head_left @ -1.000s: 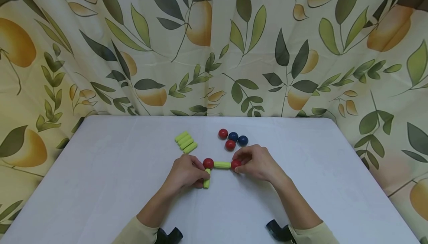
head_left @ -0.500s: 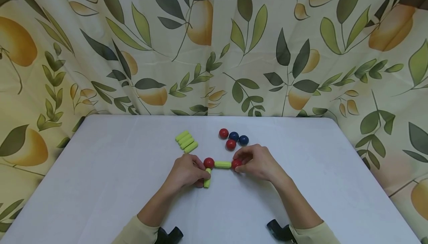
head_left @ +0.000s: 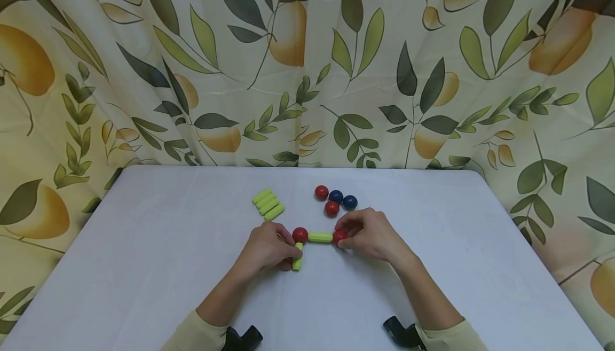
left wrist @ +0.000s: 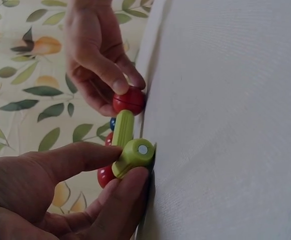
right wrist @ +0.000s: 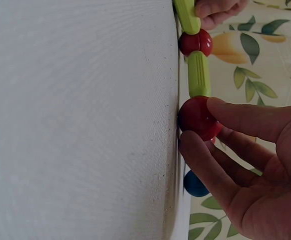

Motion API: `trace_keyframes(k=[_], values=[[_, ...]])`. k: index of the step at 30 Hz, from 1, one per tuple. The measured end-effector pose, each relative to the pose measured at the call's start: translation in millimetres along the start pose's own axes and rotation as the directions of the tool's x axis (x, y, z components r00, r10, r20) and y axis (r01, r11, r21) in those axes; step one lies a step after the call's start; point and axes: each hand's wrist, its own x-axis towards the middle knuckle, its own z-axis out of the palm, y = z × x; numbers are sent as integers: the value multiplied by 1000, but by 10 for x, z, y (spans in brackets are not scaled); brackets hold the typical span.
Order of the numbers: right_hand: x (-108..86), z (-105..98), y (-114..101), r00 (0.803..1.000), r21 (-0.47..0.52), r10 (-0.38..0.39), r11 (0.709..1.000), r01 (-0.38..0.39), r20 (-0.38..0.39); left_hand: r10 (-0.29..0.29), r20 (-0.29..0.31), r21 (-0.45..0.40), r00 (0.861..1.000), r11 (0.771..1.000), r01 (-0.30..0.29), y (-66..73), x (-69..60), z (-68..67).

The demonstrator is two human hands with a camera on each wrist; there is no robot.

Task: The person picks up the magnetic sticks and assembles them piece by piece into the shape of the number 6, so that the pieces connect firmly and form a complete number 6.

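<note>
My left hand pinches a short lime-green rod between thumb and fingers. In the left wrist view this rod shows a pale round disc on its end. Its far end meets a red ball, which sits at the corner. From that ball a second green rod runs rightward to another red ball. My right hand grips this right-hand ball; the right wrist view shows thumb and fingertips on the ball. Rods and balls touch end to end, forming an L on the table.
Several loose green rods lie side by side behind my left hand. Beyond my right hand sit two red balls and two blue balls in a cluster. A white cloth covers the table, and a leaf-patterned curtain hangs behind it.
</note>
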Motion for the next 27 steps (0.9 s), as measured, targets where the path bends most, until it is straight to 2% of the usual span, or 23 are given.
trace_keyframes(k=[7,12,23,27], values=[[-5,2,-2,1000,4,0,1000,0,-1,33,12,21,999,999,-33,-7,13,-51],[-7,3,-2,1000,4,2,1000,-2,-4,91,2,96,996,991,-90,-11,24,-88],[-6,2,-11,1000,7,23,1000,-23,-2,222,-22,176,975,961,-215,-34,92,-162],[-7,5,-12,1000,2,15,1000,-15,-2,259,-7,181,966,950,-253,-46,141,-181]])
